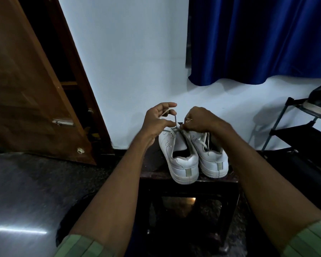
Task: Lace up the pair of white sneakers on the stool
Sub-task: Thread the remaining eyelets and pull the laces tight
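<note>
Sneakers (193, 156) lie heels toward the camera, toes to the wall, both hands' fingers (171, 123) pinching lace (175, 119).

Sneakers (193, 160): white, grey heel tabs. Lace (175, 119): off-white. Stool (189, 184): dark brown, glossy. Curtain (258, 38): deep blue. Wall (128, 62): pale bluish white. Door (32, 93): brown wood. Sleeves (82, 246): green, striped. Floor (26, 191): dark speckled.
</note>
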{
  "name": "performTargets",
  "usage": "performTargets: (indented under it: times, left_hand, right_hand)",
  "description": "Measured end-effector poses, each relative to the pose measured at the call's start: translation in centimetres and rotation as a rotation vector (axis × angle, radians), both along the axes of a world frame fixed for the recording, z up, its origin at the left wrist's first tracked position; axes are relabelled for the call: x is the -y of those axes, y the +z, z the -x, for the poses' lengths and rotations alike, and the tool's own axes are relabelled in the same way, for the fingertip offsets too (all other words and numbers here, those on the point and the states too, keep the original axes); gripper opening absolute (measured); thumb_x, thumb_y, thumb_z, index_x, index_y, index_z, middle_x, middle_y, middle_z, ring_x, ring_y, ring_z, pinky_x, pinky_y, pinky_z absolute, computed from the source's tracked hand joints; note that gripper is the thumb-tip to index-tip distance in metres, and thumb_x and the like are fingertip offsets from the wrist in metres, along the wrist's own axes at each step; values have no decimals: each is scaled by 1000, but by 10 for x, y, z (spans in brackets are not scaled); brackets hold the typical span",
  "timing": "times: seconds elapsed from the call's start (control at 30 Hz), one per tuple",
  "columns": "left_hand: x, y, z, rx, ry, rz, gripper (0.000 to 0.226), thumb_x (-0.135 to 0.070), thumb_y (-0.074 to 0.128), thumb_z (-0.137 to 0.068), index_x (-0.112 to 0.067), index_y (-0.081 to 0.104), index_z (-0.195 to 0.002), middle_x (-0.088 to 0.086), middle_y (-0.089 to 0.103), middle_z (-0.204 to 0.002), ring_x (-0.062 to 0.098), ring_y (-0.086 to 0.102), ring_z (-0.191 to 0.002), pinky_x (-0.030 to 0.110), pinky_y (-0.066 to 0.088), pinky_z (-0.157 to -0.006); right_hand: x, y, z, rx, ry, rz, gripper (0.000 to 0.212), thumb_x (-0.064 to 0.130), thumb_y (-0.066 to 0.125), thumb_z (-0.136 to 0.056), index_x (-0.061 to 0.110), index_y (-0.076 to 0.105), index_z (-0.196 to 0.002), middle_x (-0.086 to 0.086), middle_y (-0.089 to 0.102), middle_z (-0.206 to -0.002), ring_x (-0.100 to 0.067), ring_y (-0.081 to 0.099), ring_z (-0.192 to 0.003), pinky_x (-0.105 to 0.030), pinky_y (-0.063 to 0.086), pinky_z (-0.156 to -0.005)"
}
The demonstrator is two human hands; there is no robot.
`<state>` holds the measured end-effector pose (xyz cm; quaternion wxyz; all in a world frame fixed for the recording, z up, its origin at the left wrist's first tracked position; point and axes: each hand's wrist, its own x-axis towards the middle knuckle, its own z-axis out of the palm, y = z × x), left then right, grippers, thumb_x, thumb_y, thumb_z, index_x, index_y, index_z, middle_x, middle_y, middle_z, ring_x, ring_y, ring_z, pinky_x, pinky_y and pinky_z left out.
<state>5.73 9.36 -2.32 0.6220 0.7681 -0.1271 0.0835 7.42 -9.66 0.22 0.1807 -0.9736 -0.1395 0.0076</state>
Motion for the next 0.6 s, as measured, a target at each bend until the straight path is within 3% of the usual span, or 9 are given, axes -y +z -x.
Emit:
performTargets:
  times: [0.17, 0.3, 0.37, 0.47, 0.53, 0.57, 0.6]
  left_hand:
    - [-1, 1, 2, 14, 17, 0, 65, 19, 76, -67, -16, 72, -121, -5, 73, -92, -5, 61, -87, 18, 48, -87]
    - [0, 1, 1, 36, 30, -5, 65, 19, 74, -67, -21, 72, -119, -8, 75, -93, -1, 62, -93, 22, 49, -90]
    - [0, 0, 1, 45, 35, -3, 65, 18, 73, -68, -21, 72, -119, -6, 76, -94, 2, 63, -95, 25, 52, -87]
    - [0, 0, 0, 58, 35, -36, 65, 16, 75, -68, -23, 72, -119, -3, 77, -95, 8, 64, -99, 32, 53, -91]
    - [0, -2, 1, 49, 1, -85, 65, 14, 76, -68, -26, 72, -119, -4, 78, -96, 11, 65, -103, 30, 50, -95]
    - [0, -3, 1, 37, -26, -119, 65, 13, 78, -68, -27, 72, -119, -5, 78, -96, 14, 65, -106, 26, 50, -94]
    - [0, -5, 0, 22, -51, -156, 64, 11, 80, -69, -28, 72, -120, -6, 78, -96, 16, 66, -109, 22, 49, -92]
  right_hand:
    - [8, -2, -6, -5, 36, 54, 25, 29, 72, -91, 6, 78, -98, -12, 76, -101, -30, 68, -96, -39, 55, -85]
    - [8, -6, -6, 10, 53, 85, 13, 19, 76, -85, 8, 79, -89, -10, 77, -92, -27, 69, -87, -36, 55, -79]
    - [7, -4, -4, -19, 58, -162, 13, 15, 67, -91, 9, 78, -89, -4, 75, -92, -20, 66, -87, -33, 50, -80]
    - [6, 5, 3, -171, -57, -832, 17, 9, 51, -95, 13, 66, -87, -5, 74, -92, -18, 60, -82, -32, 45, -73]
    - [6, 8, 4, -306, -180, -1184, 20, 7, 45, -98, 16, 56, -84, -8, 69, -72, -23, 61, -68, -31, 46, -64]
    - [6, 8, 4, -310, -229, -1243, 23, 8, 43, -99, 17, 50, -79, -5, 57, -60, -23, 51, -57, -29, 40, -56]
    - [7, 7, 1, -238, -252, -1156, 24, 11, 44, -99, 17, 46, -76, -2, 47, -58, -20, 40, -54, -27, 33, -53]
